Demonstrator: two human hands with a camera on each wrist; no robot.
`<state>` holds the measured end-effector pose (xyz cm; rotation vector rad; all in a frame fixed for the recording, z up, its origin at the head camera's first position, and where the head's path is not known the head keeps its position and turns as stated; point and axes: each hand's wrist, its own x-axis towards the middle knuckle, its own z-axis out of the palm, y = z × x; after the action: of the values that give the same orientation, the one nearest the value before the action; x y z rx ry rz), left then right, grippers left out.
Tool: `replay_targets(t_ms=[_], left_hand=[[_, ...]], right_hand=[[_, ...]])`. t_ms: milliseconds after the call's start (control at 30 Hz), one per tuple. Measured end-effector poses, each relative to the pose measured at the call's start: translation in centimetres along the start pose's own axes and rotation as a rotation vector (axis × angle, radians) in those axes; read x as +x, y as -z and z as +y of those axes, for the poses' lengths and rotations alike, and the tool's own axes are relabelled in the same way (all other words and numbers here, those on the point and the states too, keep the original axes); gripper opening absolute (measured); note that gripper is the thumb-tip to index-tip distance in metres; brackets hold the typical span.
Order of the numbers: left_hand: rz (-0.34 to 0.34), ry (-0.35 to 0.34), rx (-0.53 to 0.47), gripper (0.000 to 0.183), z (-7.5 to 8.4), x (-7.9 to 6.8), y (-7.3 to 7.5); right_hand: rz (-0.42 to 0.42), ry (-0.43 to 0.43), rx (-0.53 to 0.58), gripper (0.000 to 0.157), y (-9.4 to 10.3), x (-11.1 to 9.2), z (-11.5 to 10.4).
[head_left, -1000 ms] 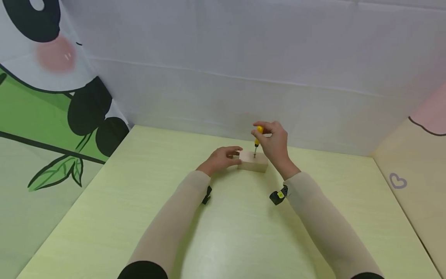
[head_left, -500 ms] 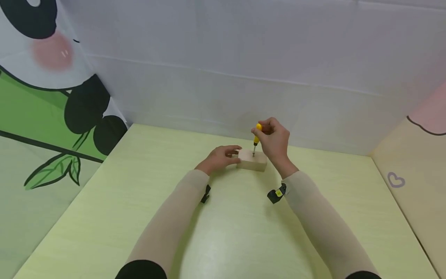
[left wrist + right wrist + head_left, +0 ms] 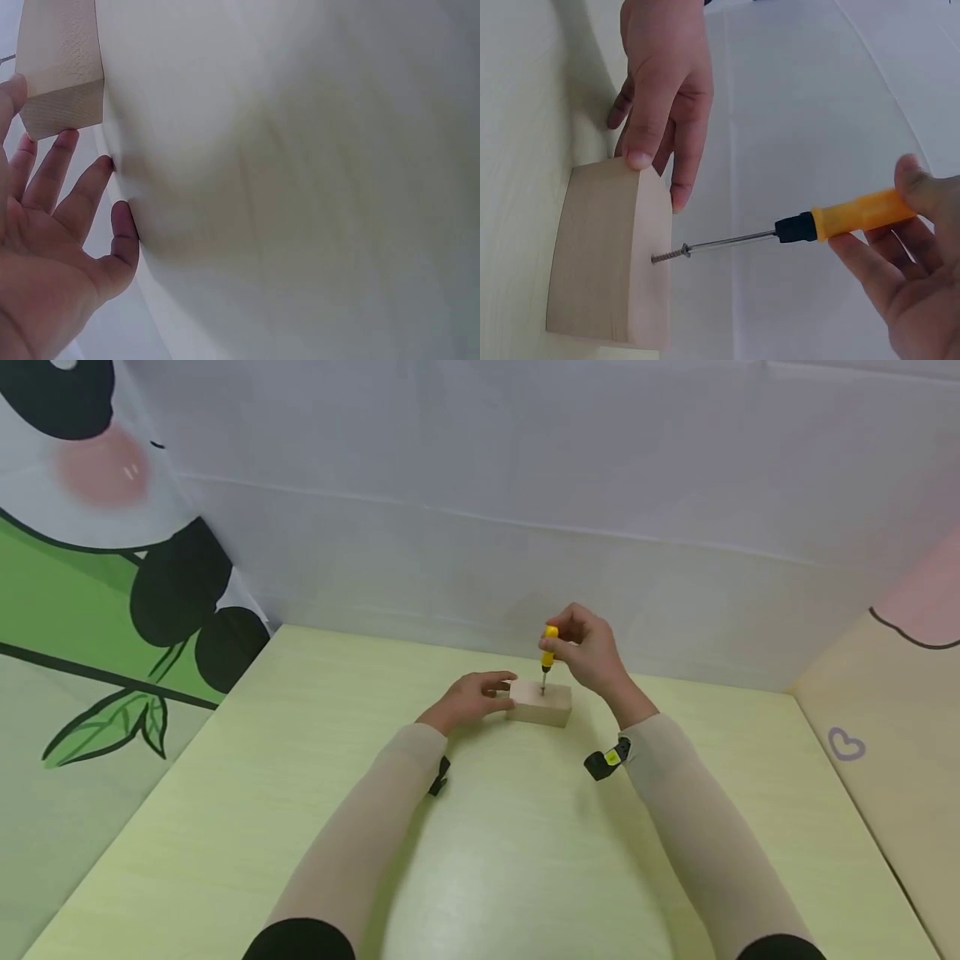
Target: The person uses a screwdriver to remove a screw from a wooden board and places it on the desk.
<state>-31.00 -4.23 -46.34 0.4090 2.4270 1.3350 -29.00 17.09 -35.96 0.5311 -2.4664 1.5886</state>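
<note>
A pale wooden block (image 3: 542,713) lies on the table, a screw (image 3: 669,256) standing partly out of its top face. My left hand (image 3: 467,700) steadies the block's left end, with the thumb on the near edge and a finger at the far edge. In the left wrist view, other fingertips rest against the end face (image 3: 64,111) and down by the table. My right hand (image 3: 592,652) grips the yellow handle of a screwdriver (image 3: 862,214) between thumb and fingers. Its shaft runs down to the screw, the tip right at the screw head.
The pale yellow-green table (image 3: 480,860) meets a grey-white cloth wall (image 3: 420,577) just behind the block. A printed panel (image 3: 90,610) with a cartoon figure stands on the left, and a beige panel (image 3: 885,710) with a heart on the right.
My right hand has turned about the screwdriver and its wrist has swung a little right. The screwdriver stands more upright. The left hand keeps its place on the block; the whole view shifts slightly.
</note>
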Motion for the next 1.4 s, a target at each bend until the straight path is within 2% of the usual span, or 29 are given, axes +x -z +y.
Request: replay_targets(t_ms=[67,167,333,400,700,833,1000,1200,1400], left_hand=[[0.001,0.000,0.004,0.053,-0.1,0.0,-0.1],[0.003,-0.003,0.008,0.053,-0.2,0.0,-0.2],[0.009,-0.011,0.010,0.054,-0.4,0.0,-0.3],[0.010,-0.012,0.008,0.053,-0.4,-0.1,-0.3],[0.015,-0.005,0.005,0.054,-0.4,-0.2,-0.2],[0.010,-0.014,0.003,0.055,-0.5,-0.1,-0.1],[0.010,-0.020,0.004,0.054,-0.3,-0.2,0.0],[0.001,-0.020,0.001,0.054,-0.1,-0.1,0.1],[-0.004,-0.009,-0.012,0.055,-0.2,0.0,0.1]], right_hand=[[0.016,-0.002,-0.017,0.027,-0.1,0.0,0.2],[0.085,0.005,-0.094,0.025,-0.5,-0.4,0.3],[0.209,0.082,-0.225,0.025,-1.6,-1.0,0.3],[0.238,0.105,-0.227,0.025,-1.8,-1.1,0.2],[0.311,0.075,-0.176,0.021,-2.5,-1.3,0.0],[0.309,0.097,-0.166,0.022,-2.6,-1.2,-0.2],[0.266,0.108,-0.179,0.024,-2.4,-1.0,-0.3],[0.175,0.092,-0.164,0.020,-1.7,-1.0,0.0],[0.066,0.064,-0.085,0.017,-1.3,-0.7,-0.1]])
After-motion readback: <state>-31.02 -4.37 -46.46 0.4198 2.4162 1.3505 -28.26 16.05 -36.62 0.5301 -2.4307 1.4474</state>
